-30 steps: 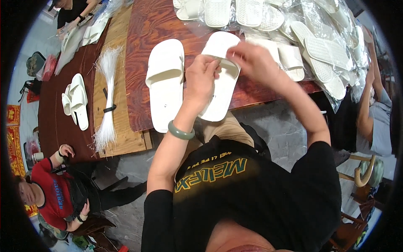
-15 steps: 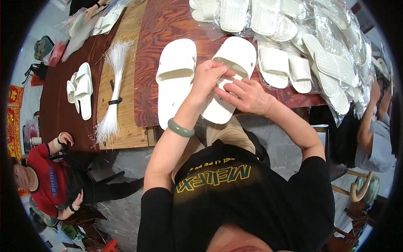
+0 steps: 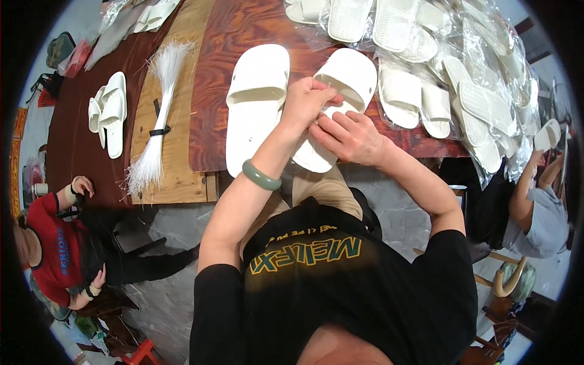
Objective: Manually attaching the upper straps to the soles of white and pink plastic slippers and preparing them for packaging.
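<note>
Two white slippers lie side by side on the reddish wood-grain board in front of me, the left slipper (image 3: 258,70) and the right slipper (image 3: 350,72), their toe straps away from me. Over the right one, my left hand (image 3: 306,102), with a green bangle on its wrist, pinches its fingertips by the strap's inner edge. My right hand (image 3: 354,139) is closed just nearer to me, fingers bent over the footbed. Anything between the fingertips is too small to make out. To the left lies a bundle of thin white plastic strands (image 3: 162,100), bound with a black tie.
Bagged white slippers (image 3: 398,91) pile up along the right and far side. A smaller pair of slippers (image 3: 111,112) rests on the brown cloth at left. A person in red (image 3: 58,249) sits at left; a person in grey (image 3: 538,219) is at far right, holding a slipper.
My hands stay over the right slipper, fingertips shifted slightly. The whole view has moved a little. At far right, a white slipper now shows raised in the other person's hands.
</note>
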`<control>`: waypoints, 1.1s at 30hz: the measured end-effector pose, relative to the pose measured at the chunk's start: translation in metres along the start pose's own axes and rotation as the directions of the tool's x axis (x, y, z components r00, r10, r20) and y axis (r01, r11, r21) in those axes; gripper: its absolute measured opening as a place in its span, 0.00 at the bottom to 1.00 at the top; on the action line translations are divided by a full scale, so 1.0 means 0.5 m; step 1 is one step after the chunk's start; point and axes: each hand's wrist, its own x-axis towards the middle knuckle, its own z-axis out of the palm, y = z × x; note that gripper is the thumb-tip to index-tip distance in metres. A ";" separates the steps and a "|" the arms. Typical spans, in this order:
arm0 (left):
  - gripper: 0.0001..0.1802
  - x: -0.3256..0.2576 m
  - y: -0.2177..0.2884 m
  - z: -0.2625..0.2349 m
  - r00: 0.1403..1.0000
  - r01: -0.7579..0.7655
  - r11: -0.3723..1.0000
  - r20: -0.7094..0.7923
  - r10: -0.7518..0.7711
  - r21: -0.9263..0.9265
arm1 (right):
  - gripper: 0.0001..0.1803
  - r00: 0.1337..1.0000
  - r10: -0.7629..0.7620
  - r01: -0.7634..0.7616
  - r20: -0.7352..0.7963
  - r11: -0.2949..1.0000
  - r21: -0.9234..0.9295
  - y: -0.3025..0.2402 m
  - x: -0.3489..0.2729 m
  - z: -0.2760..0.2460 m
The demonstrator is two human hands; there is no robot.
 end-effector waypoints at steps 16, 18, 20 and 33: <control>0.08 -0.019 0.005 -0.001 0.998 -0.061 0.993 0.006 0.061 0.097 | 0.15 0.984 0.100 -0.103 0.148 0.995 0.010 0.008 -0.005 -0.027; 0.08 -0.010 -0.001 0.000 0.994 -0.096 0.976 -0.026 0.103 0.197 | 0.15 0.980 0.088 -0.089 0.177 0.996 -0.003 0.018 -0.015 -0.018; 0.08 0.000 0.000 0.008 0.996 -0.082 0.979 -0.017 0.087 0.187 | 0.14 0.976 0.075 -0.072 0.205 0.997 -0.021 0.029 -0.027 -0.009; 0.06 -0.011 -0.037 -0.001 0.958 -0.272 0.930 0.160 0.237 0.249 | 0.24 0.525 0.850 -0.748 0.046 0.435 0.501 0.110 -0.105 0.124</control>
